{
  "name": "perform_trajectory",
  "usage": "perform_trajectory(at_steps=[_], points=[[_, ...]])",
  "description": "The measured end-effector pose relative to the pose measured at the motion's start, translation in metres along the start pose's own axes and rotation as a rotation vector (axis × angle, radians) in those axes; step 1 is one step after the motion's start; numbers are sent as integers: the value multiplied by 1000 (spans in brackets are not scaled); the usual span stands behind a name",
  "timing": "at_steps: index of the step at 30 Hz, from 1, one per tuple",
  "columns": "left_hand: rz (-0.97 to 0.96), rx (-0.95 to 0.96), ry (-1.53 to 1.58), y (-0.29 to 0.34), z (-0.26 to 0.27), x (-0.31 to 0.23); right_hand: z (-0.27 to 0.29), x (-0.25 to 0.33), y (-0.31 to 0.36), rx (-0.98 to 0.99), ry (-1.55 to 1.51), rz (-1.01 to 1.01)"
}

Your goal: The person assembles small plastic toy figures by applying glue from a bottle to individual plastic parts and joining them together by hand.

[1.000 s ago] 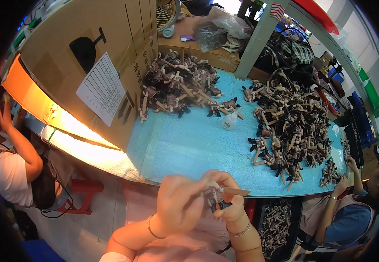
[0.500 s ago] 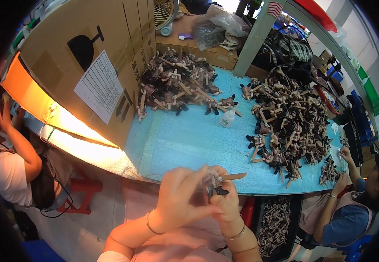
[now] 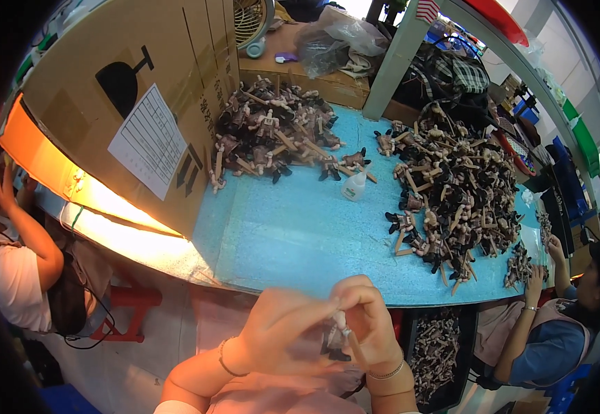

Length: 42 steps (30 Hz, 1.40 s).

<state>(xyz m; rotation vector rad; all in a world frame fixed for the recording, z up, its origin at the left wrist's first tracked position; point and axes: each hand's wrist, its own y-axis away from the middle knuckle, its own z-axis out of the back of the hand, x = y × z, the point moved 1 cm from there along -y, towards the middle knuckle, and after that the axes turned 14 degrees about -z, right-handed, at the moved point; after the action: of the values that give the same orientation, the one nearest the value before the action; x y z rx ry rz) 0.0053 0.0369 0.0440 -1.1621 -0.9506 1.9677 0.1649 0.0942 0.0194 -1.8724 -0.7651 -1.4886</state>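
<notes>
While both hands meet just off the near edge of the blue-topped table (image 3: 279, 241), the figurine (image 3: 338, 339) sits between them, legs down, wooden-looking stick (image 3: 358, 352) slanting off its side. Right hand (image 3: 374, 324) curls round it, fingers pinching near the head; left hand (image 3: 279, 334) is at the same spot, fingertips blurred, can't tell if they pinch.

Around: figurine heap (image 3: 269, 131) at back left, bigger heap (image 3: 455, 200) on the right, small white squeeze bottle (image 3: 354, 186) between, close to the left heap. Large cardboard box (image 3: 207, 76) walls off the left side, paper sheet (image 3: 148, 145) on it. Grey post (image 3: 397, 65) stands behind, between clear plastic bag (image 3: 338, 41) and plaid bag (image 3: 462, 74). Black bin (image 3: 467, 372) of figurines below table, beside a co-worker in blue sleeves (image 3: 548, 352).

Hidden: figurine's face and upper body mostly behind fingers; box blocks the left neighbour's (image 3: 20, 276) station; fan (image 3: 250, 21) cut off at top; stacked parts within the heaps unreadable.
</notes>
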Motion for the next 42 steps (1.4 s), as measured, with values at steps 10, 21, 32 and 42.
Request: perform_trajectory(at_steps=[10, 21, 32, 42], points=[[241, 91, -71, 3, -4, 0, -18, -2, 3, -213, -371, -239], [372, 1, 56, 6, -4, 16, -4, -5, 3, -238, -268, -218], [357, 281, -308, 13, 17, 40, 134, 33, -20, -1020, 582, 252], [387, 193, -860, 11, 53, 114, 300, 66, 1, -1597, 1089, -118]])
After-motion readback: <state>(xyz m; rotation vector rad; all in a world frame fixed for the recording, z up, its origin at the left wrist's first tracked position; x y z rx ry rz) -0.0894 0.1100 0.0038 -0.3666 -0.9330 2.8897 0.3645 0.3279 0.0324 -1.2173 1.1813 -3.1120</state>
